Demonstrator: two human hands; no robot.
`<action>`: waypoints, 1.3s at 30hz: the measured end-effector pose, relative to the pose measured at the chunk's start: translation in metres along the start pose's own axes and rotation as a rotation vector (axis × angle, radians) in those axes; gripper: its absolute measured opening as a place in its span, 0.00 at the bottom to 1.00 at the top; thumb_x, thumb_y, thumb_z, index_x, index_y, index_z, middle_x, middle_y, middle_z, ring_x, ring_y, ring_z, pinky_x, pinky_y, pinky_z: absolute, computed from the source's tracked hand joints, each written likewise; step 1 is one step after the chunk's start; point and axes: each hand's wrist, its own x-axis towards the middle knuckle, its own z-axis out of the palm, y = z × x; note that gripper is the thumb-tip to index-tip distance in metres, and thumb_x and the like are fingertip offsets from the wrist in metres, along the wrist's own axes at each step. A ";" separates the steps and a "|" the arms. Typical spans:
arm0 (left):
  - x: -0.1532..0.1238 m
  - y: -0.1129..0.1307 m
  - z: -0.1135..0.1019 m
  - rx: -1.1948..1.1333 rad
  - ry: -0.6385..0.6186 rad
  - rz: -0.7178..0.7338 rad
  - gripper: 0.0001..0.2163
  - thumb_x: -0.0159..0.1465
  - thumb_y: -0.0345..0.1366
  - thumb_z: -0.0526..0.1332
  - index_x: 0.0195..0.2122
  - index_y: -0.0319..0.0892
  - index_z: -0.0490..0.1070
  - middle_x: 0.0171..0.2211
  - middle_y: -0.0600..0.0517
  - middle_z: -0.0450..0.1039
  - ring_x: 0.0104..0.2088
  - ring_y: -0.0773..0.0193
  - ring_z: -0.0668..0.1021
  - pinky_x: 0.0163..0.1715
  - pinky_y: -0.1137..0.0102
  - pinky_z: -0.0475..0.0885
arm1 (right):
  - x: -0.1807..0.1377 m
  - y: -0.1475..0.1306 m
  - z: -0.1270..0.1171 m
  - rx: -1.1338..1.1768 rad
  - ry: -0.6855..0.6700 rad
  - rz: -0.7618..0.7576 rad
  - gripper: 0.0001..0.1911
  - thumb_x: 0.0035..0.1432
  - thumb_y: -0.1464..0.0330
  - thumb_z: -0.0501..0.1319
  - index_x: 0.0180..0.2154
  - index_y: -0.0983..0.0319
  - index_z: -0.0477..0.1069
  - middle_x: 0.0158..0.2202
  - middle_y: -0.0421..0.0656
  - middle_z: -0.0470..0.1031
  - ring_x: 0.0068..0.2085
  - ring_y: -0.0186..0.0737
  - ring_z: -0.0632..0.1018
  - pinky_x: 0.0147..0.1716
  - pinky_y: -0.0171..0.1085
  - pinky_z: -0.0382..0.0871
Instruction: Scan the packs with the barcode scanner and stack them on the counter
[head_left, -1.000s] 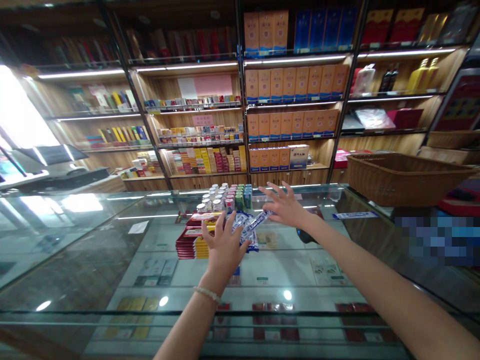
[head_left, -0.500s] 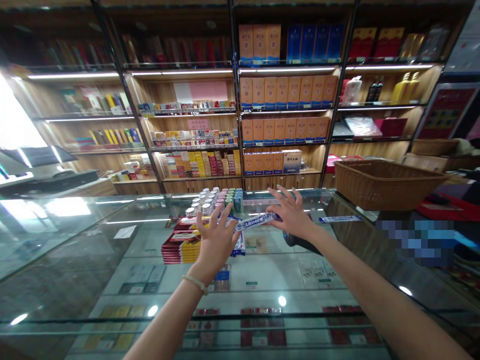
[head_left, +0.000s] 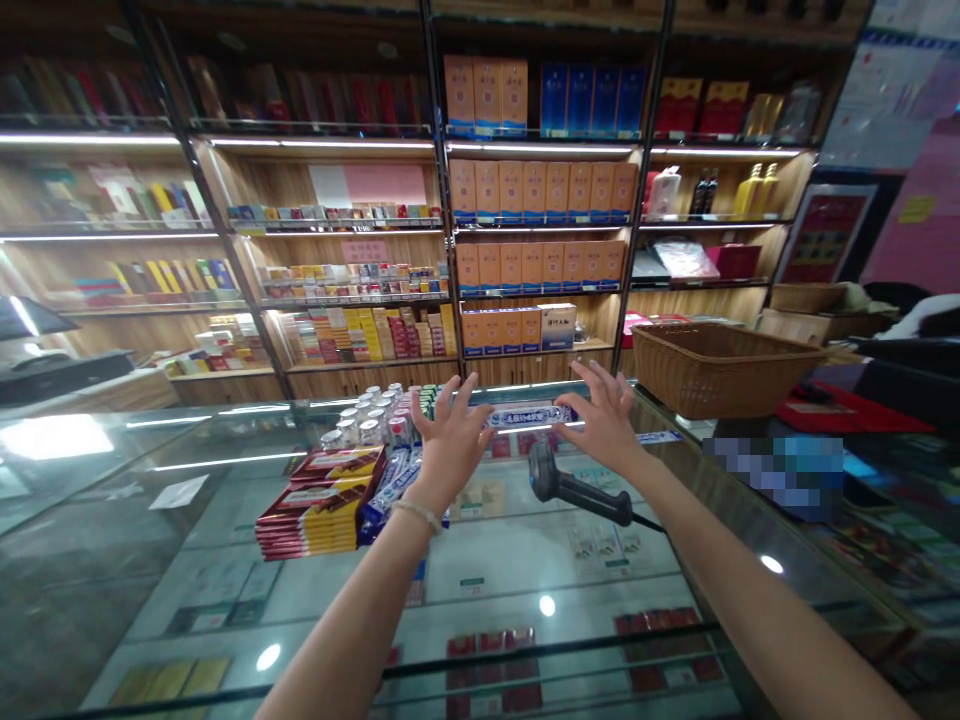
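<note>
A blue-and-white stick pack of candy (head_left: 521, 416) is level between my hands over the far side of the glass counter. My left hand (head_left: 450, 445) pinches its left end between thumb and finger, other fingers raised. At the right end, my right hand (head_left: 604, 428) grips it the same way. Left of my left hand are a pile of similar blue stick packs (head_left: 388, 490), partly behind my wrist, and a stack of red-and-yellow chocolate bars (head_left: 322, 505). A black handheld scanner (head_left: 574, 488) lies below my right hand. Another stick pack (head_left: 660, 437) lies beyond my right wrist.
Small capped containers (head_left: 371, 425) stand in rows behind the chocolate. A brown wicker basket (head_left: 720, 375) stands at the right. A paper slip (head_left: 178, 492) lies on the glass counter (head_left: 502, 560) at the left. Shelves of boxed goods (head_left: 525, 270) line the wall.
My hands and the candy stick have moved farther away over the counter, clear of the pile, and the stick is now level. More of the scanner shows. The view has swung right.
</note>
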 end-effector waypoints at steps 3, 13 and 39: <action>-0.004 0.000 0.007 0.021 -0.005 0.006 0.10 0.63 0.37 0.69 0.46 0.52 0.79 0.69 0.47 0.65 0.69 0.42 0.65 0.68 0.30 0.33 | -0.006 0.002 0.004 -0.007 0.022 -0.014 0.12 0.61 0.56 0.67 0.43 0.54 0.78 0.70 0.49 0.61 0.71 0.57 0.57 0.69 0.62 0.39; -0.022 0.005 0.017 0.039 0.021 0.026 0.10 0.66 0.37 0.65 0.49 0.51 0.77 0.69 0.46 0.65 0.69 0.45 0.65 0.69 0.35 0.33 | -0.021 -0.002 0.010 -0.031 0.071 -0.029 0.12 0.62 0.58 0.66 0.45 0.54 0.78 0.67 0.49 0.65 0.68 0.56 0.62 0.69 0.57 0.38; -0.033 -0.007 0.015 0.055 0.121 0.111 0.05 0.69 0.41 0.63 0.37 0.57 0.79 0.67 0.56 0.69 0.67 0.48 0.67 0.69 0.36 0.30 | -0.030 -0.012 -0.002 0.001 -0.038 -0.022 0.13 0.69 0.57 0.58 0.40 0.53 0.79 0.66 0.46 0.66 0.69 0.54 0.59 0.69 0.57 0.40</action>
